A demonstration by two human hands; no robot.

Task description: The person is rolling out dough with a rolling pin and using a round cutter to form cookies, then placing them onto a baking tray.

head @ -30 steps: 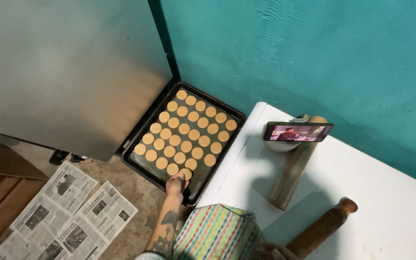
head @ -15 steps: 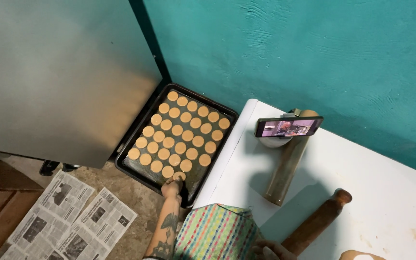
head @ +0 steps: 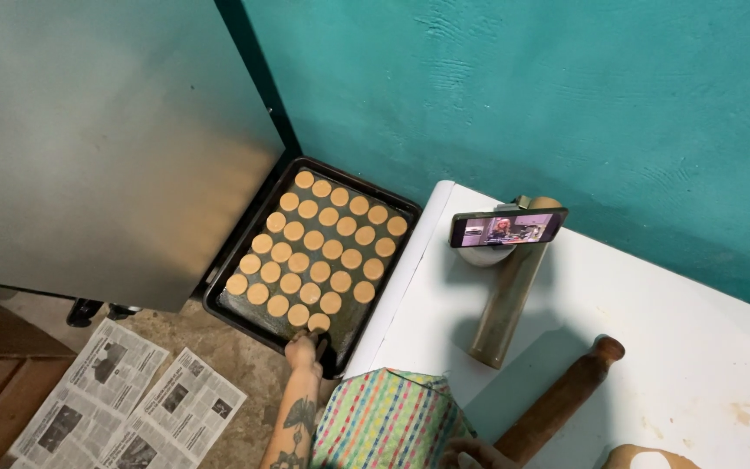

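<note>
A dark rectangular baking tray (head: 397, 207) holds several rows of round tan dough discs (head: 314, 252). It hangs low between a grey metal cabinet and a white table. My left hand (head: 304, 352) grips the middle of the tray's near rim. My right hand (head: 470, 452) shows only as fingers at the bottom edge, beside the lower end of a brown wooden rolling pin (head: 566, 399) lying on the table. A striped cloth (head: 392, 417) covers my front between the two arms.
On the white table (head: 696, 347), a phone (head: 507, 228) with a lit screen leans on a tall wooden cylinder (head: 509, 304) and a white cup (head: 483, 254). Dough (head: 644, 456) lies at the bottom right. The grey cabinet (head: 106, 148) stands left; newspaper sheets (head: 123, 408) cover the floor.
The view has drifted a little, so everything sits further left. My left hand stays on the tray's near rim, and the tray sits slightly lower in view.
</note>
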